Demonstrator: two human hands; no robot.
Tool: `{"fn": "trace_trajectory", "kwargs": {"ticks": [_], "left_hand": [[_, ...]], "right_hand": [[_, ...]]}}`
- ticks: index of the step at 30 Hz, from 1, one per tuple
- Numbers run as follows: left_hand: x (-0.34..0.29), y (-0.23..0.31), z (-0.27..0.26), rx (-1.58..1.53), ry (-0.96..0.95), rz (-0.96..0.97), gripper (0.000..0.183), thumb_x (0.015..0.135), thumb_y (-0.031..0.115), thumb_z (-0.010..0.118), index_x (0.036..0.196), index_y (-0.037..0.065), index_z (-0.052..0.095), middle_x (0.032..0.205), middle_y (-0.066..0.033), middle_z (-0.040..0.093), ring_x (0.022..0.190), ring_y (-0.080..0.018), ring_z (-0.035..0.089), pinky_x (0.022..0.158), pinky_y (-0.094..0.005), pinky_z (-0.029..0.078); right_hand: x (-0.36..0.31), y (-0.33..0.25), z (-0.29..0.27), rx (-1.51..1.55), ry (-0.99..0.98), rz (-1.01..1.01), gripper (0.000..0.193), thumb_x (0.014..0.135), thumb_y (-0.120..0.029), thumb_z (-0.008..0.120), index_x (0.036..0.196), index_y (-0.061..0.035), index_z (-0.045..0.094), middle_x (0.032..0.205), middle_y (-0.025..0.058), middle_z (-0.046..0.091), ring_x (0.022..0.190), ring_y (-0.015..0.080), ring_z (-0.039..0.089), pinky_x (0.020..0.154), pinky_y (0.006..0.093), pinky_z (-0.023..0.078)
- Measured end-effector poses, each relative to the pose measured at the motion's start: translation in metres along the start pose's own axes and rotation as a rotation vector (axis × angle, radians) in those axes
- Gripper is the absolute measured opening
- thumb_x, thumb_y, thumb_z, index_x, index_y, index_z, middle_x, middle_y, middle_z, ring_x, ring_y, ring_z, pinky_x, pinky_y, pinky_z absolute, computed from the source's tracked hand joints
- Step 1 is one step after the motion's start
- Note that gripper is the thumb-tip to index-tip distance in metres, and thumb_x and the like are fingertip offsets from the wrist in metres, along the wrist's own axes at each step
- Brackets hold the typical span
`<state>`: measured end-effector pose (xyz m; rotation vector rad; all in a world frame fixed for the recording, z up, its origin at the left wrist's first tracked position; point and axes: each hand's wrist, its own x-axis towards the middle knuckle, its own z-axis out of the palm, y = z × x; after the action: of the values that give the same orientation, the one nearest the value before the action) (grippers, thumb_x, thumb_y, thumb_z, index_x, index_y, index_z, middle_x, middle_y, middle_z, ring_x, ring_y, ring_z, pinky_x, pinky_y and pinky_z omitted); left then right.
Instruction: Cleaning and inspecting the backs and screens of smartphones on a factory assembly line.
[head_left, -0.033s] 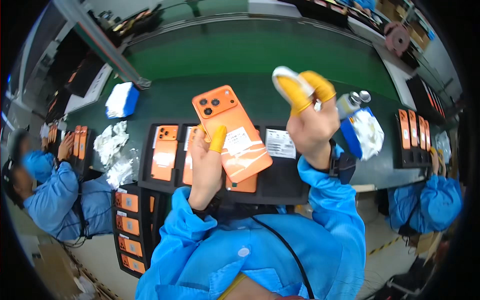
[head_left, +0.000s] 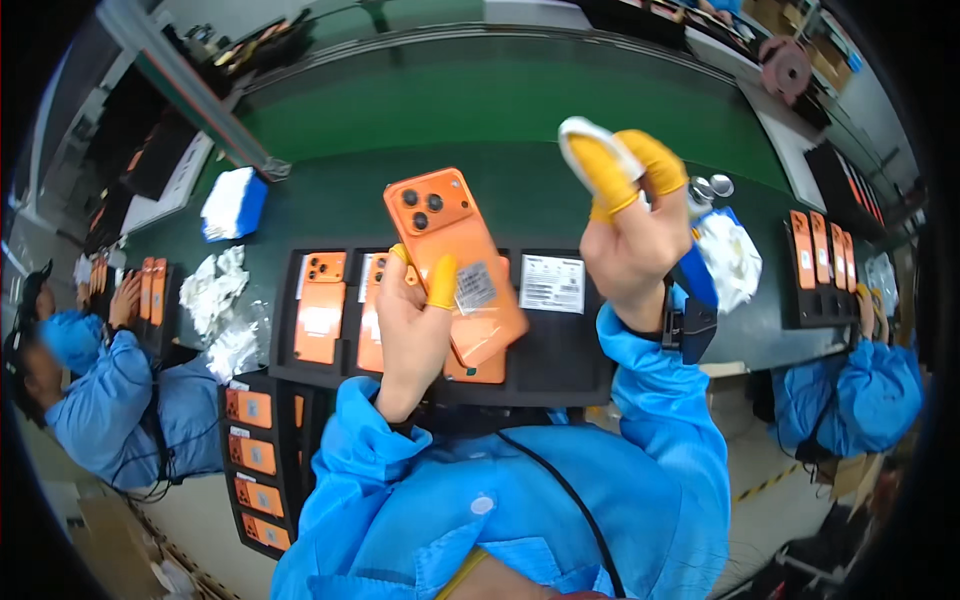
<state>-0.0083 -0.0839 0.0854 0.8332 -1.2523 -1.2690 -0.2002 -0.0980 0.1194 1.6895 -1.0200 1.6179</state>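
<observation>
My left hand (head_left: 412, 335) holds an orange phone (head_left: 455, 262) up, back side facing me, camera cluster at the top and a grey sticker near the middle. Yellow finger cots cover its thumb and fingertip. My right hand (head_left: 630, 235) is raised to the right of the phone, pinching a small white cloth (head_left: 590, 145) between yellow-cotted fingers. Below both hands lies a black tray (head_left: 560, 350) with two more orange phones (head_left: 320, 305) and a white label sheet (head_left: 552, 283).
A green conveyor belt (head_left: 480, 110) runs behind the tray. White wipes (head_left: 215, 300) lie left, a blue-white box (head_left: 233, 203) beyond. Crumpled white cloth (head_left: 730, 255) sits right. Black trays of orange phones (head_left: 825, 260) stand right and at lower left (head_left: 255, 440). Co-workers in blue sit on both sides.
Both hands stay where they were. Nothing has visibly moved.
</observation>
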Motion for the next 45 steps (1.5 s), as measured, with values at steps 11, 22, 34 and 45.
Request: {"fn": "trace_trajectory", "kwargs": {"ticks": [11,22,34,45], "left_hand": [[0.013,-0.052,0.090,1.270,-0.291,0.139,0.037,0.088,0.033,0.060,0.097,-0.001,0.048,0.065,-0.0214,0.062,0.058,-0.0393,0.062,0.052,-0.0474,0.049],[-0.047,-0.036,-0.024,1.309,-0.241,0.309,0.039,0.080,0.019,0.069,0.111,-0.003,0.057,0.102,-0.0185,0.054,0.095,-0.0358,0.050,0.079,-0.0432,0.040],[-0.076,-0.055,-0.025,1.109,-0.153,0.031,0.047,0.080,0.017,0.070,0.114,-0.005,0.045,0.106,-0.0191,0.050,0.100,-0.0347,0.042,0.084,-0.0434,0.027],[-0.046,-0.052,-0.022,1.197,0.127,0.388,0.026,0.076,0.005,0.067,0.102,0.002,0.063,0.075,-0.0061,0.057,0.076,-0.0205,0.052,0.070,-0.0383,0.024]], "right_hand": [[0.011,0.012,-0.033,-0.036,0.148,0.058,0.040,0.066,0.019,0.059,0.100,0.0018,0.070,0.103,0.0189,0.061,0.088,0.0284,0.065,0.077,0.0296,0.052],[0.019,0.041,-0.087,-0.496,-0.039,0.213,0.044,0.070,0.015,0.051,0.106,-0.0023,0.069,0.106,0.0160,0.062,0.086,0.0251,0.063,0.074,0.0295,0.049],[-0.073,0.131,-0.117,-0.952,-0.645,0.386,0.029,0.078,0.001,0.053,0.099,-0.0088,0.070,0.099,0.0135,0.059,0.089,0.0308,0.061,0.074,0.0383,0.051],[-0.062,0.083,-0.090,-0.611,-0.530,0.313,0.046,0.070,0.009,0.053,0.110,-0.0100,0.067,0.104,0.0191,0.058,0.090,0.0348,0.060,0.077,0.0385,0.050]]}}
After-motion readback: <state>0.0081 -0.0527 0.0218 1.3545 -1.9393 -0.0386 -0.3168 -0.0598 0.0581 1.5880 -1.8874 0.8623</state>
